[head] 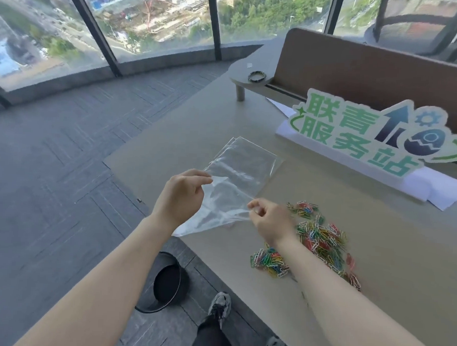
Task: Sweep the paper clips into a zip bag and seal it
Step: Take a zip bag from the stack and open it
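— Paper clips lay in a loose coloured heap on the desk, near its front edge, partly hidden under my right forearm. Where was the zip bag?

— I had the zip bag to the left of the heap, lifted at its near end, its far end lying flat on the desk. The near corner hung out past the desk's left edge, over the floor.

— How much room did you have?

— Bare desktop stretched beyond the bag up to the green sign on its white base, and more lay in front of the clips toward me. Below the desk edge stood a black bin.

— And the hands?

— My left hand pinched the bag's left edge between thumb and fingertips, the other fingers curled. My right hand was curled, pinching the bag's right edge, knuckles just beside the nearest clips. The clear film sagged between the two grips.
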